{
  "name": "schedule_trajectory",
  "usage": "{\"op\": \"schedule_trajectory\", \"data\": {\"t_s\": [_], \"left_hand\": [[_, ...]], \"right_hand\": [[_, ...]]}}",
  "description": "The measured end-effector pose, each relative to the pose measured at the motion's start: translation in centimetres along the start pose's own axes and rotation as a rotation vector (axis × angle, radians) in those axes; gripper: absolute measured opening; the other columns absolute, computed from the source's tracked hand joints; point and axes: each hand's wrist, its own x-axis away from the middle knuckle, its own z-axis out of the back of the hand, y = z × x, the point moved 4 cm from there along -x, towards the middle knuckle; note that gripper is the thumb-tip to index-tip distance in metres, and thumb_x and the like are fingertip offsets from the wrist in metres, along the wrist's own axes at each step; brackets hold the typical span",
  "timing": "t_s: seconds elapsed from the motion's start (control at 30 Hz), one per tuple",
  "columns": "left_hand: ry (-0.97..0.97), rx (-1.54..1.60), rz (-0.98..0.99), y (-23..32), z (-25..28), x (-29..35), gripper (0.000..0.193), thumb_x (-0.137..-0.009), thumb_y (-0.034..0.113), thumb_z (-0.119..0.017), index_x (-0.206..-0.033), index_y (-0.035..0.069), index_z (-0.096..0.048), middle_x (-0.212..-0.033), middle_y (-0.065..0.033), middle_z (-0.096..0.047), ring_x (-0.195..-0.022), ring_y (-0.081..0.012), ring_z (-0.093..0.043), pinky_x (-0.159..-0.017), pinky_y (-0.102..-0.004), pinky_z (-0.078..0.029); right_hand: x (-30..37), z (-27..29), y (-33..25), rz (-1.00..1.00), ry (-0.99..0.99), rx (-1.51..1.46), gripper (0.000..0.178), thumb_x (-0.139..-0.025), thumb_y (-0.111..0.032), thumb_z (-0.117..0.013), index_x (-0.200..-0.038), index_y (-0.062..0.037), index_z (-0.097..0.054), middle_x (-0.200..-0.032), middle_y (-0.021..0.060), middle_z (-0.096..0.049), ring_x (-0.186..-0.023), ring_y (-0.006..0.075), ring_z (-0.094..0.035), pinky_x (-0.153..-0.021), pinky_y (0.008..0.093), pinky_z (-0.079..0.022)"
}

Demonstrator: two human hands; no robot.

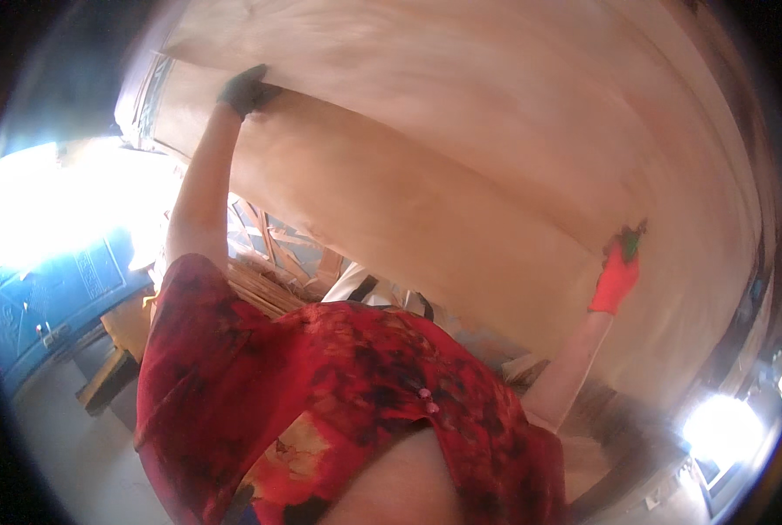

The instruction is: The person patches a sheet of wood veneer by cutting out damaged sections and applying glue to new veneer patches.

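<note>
A large tan sheet of thin wood veneer (496,96) spreads across the upper view, its near edge running slantwise over another pale sheet (338,175). My left hand (247,90), in a dark green glove, is at the left part of that edge, with the edge between its fingers and thumb. Farther right, my right hand (618,269) wears a red glove with green at the fingers. Its fingers are closed at the right part of the same edge; the fingertips are partly hidden. Both arms are stretched wide apart.
Broken strips of wood (273,276) lie in a heap below the sheets. A blue panel (59,293) stands at the left, beside a yellowish wooden block (129,328). Bright light (723,433) glares at the lower right and the left.
</note>
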Motion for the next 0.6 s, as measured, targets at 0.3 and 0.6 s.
{"op": "schedule_trajectory", "data": {"t_s": [0.3,0.6], "left_hand": [[0.14,-0.004,-0.137,1.2,-2.9,3.3,0.038,-0.098,0.026,-0.064,-0.121,-0.004,-0.062,-0.096,-0.0146,-0.067,-0.086,-0.0322,-0.069,-0.068,-0.046,-0.06],[0.709,-1.125,-1.206,6.1,-10.9,12.5,0.047,-0.096,0.037,-0.06,-0.121,-0.002,-0.059,-0.124,-0.0252,-0.063,-0.112,-0.0365,-0.062,-0.096,-0.0459,-0.048]], "right_hand": [[-0.7,-7.8,2.6,-0.006,-0.243,0.0,0.03,-0.093,-0.01,-0.066,-0.123,-0.0074,-0.069,-0.1,-0.0005,-0.071,-0.081,0.0082,-0.063,-0.065,0.0237,-0.047],[1.7,-8.1,-4.7,0.112,-0.432,-0.004,0.047,-0.093,-0.01,-0.064,-0.139,-0.0083,-0.055,-0.109,0.004,-0.07,-0.085,0.011,-0.065,-0.067,0.0238,-0.049]]}}
